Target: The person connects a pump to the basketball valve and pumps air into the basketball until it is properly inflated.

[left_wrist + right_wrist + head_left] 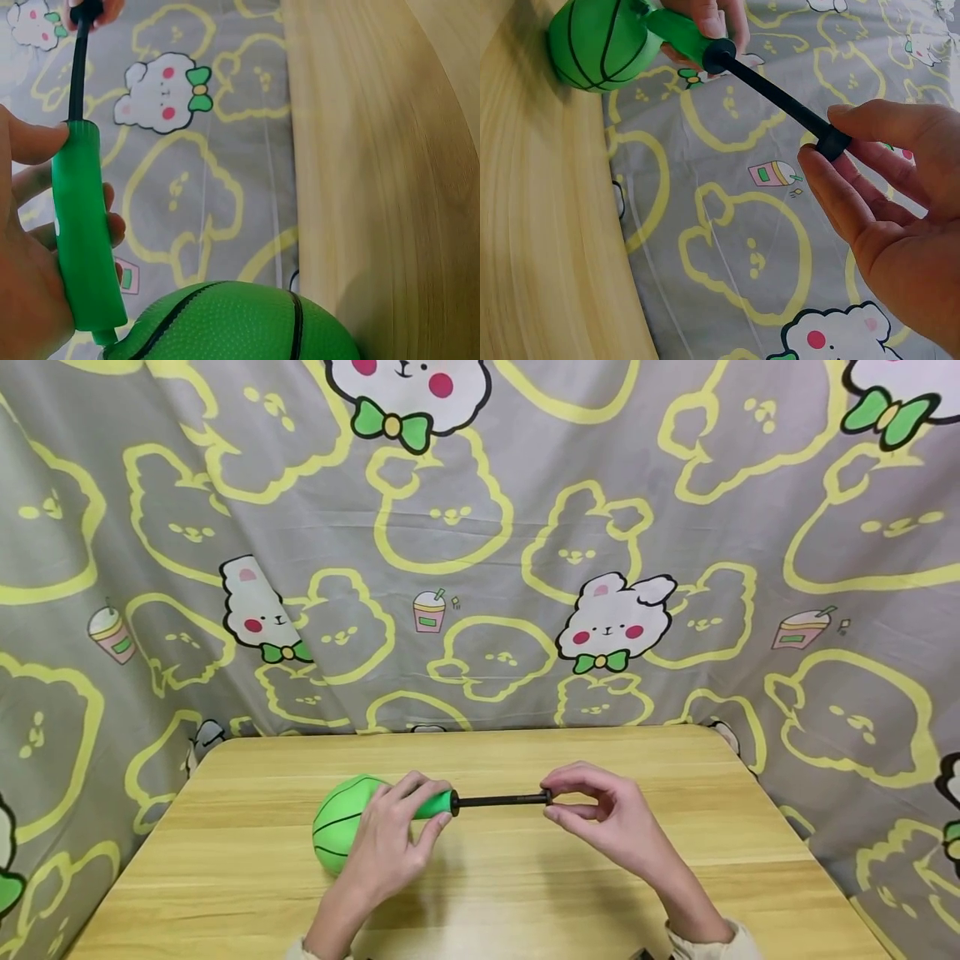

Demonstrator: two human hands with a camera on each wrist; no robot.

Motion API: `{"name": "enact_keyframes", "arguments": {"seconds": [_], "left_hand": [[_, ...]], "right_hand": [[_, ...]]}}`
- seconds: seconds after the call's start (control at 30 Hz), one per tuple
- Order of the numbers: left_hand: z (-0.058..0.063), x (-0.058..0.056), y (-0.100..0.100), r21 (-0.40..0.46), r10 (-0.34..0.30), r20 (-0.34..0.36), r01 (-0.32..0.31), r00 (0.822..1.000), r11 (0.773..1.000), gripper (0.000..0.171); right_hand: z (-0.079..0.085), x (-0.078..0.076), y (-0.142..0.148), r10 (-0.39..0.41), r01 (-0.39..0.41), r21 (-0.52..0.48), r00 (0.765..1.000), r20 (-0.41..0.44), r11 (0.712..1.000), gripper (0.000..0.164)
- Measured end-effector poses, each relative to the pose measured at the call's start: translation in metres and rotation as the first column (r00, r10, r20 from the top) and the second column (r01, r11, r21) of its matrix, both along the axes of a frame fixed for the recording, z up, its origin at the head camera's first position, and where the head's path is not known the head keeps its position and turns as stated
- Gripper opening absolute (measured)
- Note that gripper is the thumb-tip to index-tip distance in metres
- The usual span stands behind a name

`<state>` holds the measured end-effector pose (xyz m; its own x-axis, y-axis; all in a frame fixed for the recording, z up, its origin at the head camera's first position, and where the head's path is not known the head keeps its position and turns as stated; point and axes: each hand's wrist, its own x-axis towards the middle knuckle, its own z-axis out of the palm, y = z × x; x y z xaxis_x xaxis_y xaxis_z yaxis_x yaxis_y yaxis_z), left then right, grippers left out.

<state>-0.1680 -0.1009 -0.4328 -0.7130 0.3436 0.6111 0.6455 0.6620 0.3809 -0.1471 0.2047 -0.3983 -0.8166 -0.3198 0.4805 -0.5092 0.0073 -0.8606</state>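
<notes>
My left hand grips the green barrel of a small hand pump. At its far end the pump meets a green ball with black seams, which looks partly deflated in the head view. The black pump rod is drawn well out of the barrel, toward the right. Thumb and fingertips of my right hand pinch the black handle at the rod's end. In the left wrist view the ball sits right below the barrel's tip; the exact joint is partly hidden.
A light wooden table lies beneath both hands. Behind and around it hangs a grey curtain with yellow outlines and white cartoon animals, close to the table's back edge.
</notes>
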Motion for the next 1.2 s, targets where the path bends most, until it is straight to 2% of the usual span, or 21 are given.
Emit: {"name": "enact_keyframes", "arguments": {"seconds": [0.27, 0.53, 0.73, 1.07, 1.2], "left_hand": [[0.001, 0.003, 0.005, -0.004, -0.012, -0.012, 0.012, 1.000, 1.000, 0.028], [0.000, 0.006, 0.012, -0.018, -0.038, -0.030, 0.038, 0.999, 0.999, 0.026], [-0.002, 0.010, 0.017, -0.021, -0.041, -0.040, 0.040, 0.998, 0.999, 0.025], [-0.002, 0.015, 0.021, -0.032, -0.050, -0.026, 0.050, 0.998, 0.998, 0.025], [-0.002, 0.016, 0.024, -0.034, -0.050, -0.030, 0.049, 0.998, 0.998, 0.025]], "right_hand": [[0.000, -0.003, 0.000, -0.004, 0.004, -0.003, 0.998, 0.057, 1.000, 0.028], [-0.004, 0.000, -0.008, -0.032, 0.032, -0.002, 0.999, 0.029, 0.999, 0.027], [-0.008, 0.001, -0.018, -0.004, 0.004, -0.024, 1.000, -0.006, 1.000, 0.028], [-0.014, 0.005, -0.031, -0.020, 0.020, -0.005, 1.000, 0.023, 1.000, 0.026], [-0.017, 0.005, -0.035, -0.020, 0.020, -0.015, 1.000, 0.008, 1.000, 0.026]]}}
